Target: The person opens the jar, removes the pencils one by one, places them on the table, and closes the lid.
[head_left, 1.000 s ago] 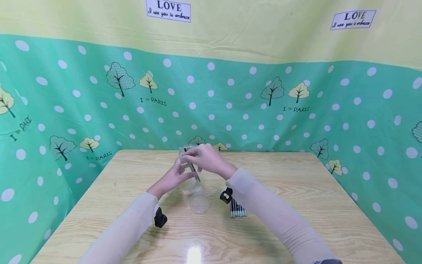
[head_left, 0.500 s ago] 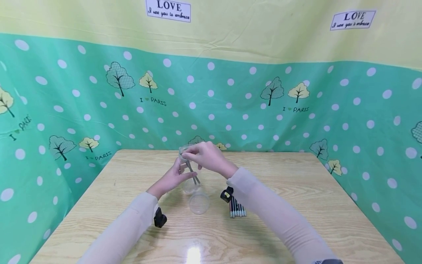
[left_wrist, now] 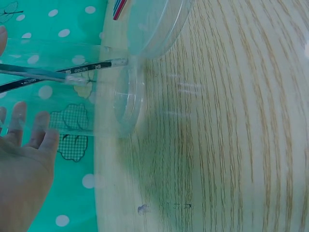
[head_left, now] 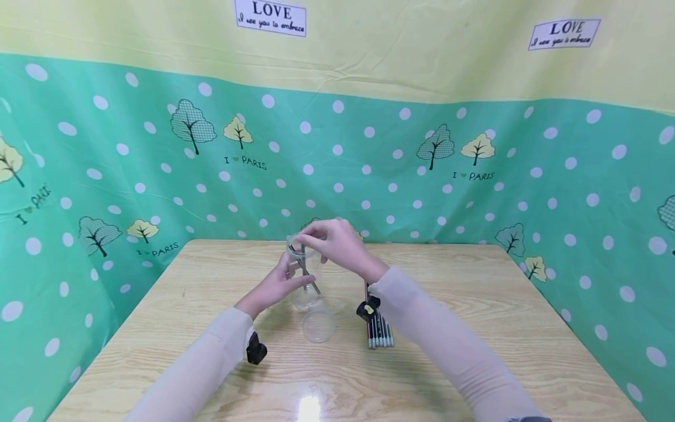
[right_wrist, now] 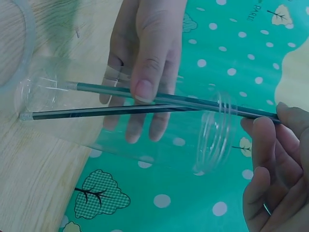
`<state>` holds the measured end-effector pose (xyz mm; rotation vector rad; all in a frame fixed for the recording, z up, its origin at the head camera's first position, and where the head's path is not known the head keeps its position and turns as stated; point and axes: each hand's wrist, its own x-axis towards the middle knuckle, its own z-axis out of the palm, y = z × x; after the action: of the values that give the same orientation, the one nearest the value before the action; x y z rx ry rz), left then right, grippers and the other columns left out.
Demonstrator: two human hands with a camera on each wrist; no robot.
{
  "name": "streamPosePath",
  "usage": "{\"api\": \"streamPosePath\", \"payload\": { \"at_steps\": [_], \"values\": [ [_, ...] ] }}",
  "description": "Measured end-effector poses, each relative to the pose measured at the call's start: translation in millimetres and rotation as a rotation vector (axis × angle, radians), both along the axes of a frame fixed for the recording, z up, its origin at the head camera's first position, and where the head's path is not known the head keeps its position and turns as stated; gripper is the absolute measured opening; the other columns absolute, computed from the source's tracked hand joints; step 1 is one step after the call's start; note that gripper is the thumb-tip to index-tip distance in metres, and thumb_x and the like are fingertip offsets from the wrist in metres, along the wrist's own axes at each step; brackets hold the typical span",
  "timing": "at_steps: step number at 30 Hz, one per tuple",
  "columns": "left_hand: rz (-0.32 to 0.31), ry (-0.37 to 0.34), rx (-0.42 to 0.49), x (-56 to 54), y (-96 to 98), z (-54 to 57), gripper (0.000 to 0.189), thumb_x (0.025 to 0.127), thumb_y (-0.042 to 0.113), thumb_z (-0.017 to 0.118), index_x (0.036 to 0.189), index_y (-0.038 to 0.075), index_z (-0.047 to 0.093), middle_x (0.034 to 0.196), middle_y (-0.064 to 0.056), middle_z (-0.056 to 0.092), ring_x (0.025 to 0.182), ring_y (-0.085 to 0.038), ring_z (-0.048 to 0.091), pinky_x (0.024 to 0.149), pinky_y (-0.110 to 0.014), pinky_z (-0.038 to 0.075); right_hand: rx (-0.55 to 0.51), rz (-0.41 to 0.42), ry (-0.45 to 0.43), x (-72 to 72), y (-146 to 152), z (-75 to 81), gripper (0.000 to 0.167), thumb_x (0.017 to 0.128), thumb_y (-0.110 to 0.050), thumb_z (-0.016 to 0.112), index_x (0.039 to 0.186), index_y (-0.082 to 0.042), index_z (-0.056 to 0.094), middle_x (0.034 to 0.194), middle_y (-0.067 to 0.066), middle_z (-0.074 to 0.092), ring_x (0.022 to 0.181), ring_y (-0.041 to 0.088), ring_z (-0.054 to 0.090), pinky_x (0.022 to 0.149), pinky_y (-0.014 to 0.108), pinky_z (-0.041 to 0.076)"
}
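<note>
A clear plastic jar (head_left: 313,266) stands on the table, its mouth upward. My left hand (head_left: 276,287) grips it around the side; in the right wrist view the left thumb (right_wrist: 145,89) lies across the near wall. Two dark pencils cross inside the jar. One pencil (right_wrist: 111,111) leans within it, its eraser end at the bottom. My right hand (head_left: 337,246), at the mouth, pinches the top end of the other pencil (right_wrist: 174,100) between thumb and fingers. That pencil's eraser end hangs inside, short of the bottom in the right wrist view.
A clear round lid (head_left: 319,325) lies on the wooden table just in front of the jar. Several dark pencils (head_left: 379,333) lie side by side to the right, partly under the right wrist's black camera (head_left: 368,307). Behind the table hangs a green polka-dot cloth (head_left: 369,152).
My right hand has risen slightly and shifted right at the jar's mouth. The pencil in it now stands more upright, crossing the leaning one. The left hand keeps its place.
</note>
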<state>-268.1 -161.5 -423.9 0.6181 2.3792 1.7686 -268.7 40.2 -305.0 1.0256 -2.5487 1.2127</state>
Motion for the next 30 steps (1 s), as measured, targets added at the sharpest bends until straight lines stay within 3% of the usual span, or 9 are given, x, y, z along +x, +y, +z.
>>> {"api": "streamPosePath", "payload": {
  "at_steps": [5, 15, 23, 30],
  "values": [
    [-0.006, 0.041, 0.004, -2.0, 1.0, -1.0, 0.088, 0.095, 0.027, 0.072, 0.157, 0.03, 0.009, 0.16, -0.011, 0.022, 0.143, -0.043, 0.031, 0.111, -0.066, 0.028, -0.045, 0.0, -0.021, -0.8, 6.1, 3.7, 0.028, 0.098, -0.037, 0.066, 0.105, -0.012, 0.078, 0.092, -0.005, 0.074, 0.05, 0.02, 0.064, 0.045, 0.033, 0.05],
    [0.017, 0.002, -0.005, -3.0, 1.2, -1.9, 0.087, 0.094, 0.031, 0.073, 0.156, 0.021, 0.013, 0.159, -0.013, 0.026, 0.145, -0.04, 0.029, 0.113, -0.062, 0.027, -0.157, -0.035, 0.016, -3.3, 19.7, 12.4, 0.027, 0.099, -0.036, 0.065, 0.104, -0.013, 0.076, 0.089, 0.003, 0.074, 0.05, 0.018, 0.063, 0.05, 0.036, 0.055],
    [0.031, -0.025, -0.017, -3.2, 1.6, -1.6, 0.083, 0.094, 0.032, 0.073, 0.154, 0.021, 0.018, 0.158, -0.019, 0.029, 0.145, -0.041, 0.029, 0.114, -0.062, 0.025, -0.237, -0.05, 0.007, -9.6, 32.7, 13.6, 0.023, 0.098, -0.036, 0.066, 0.104, -0.016, 0.076, 0.09, -0.001, 0.074, 0.051, 0.022, 0.063, 0.054, 0.037, 0.056],
    [0.038, -0.028, -0.019, -0.8, 3.0, 1.7, 0.081, 0.093, 0.032, 0.074, 0.152, 0.021, 0.021, 0.157, -0.022, 0.03, 0.144, -0.042, 0.029, 0.114, -0.062, 0.025, -0.339, -0.052, 0.027, -10.2, 43.1, 19.3, 0.023, 0.099, -0.033, 0.066, 0.104, -0.012, 0.075, 0.092, 0.0, 0.075, 0.055, 0.032, 0.064, 0.053, 0.046, 0.057]
  ]
}}
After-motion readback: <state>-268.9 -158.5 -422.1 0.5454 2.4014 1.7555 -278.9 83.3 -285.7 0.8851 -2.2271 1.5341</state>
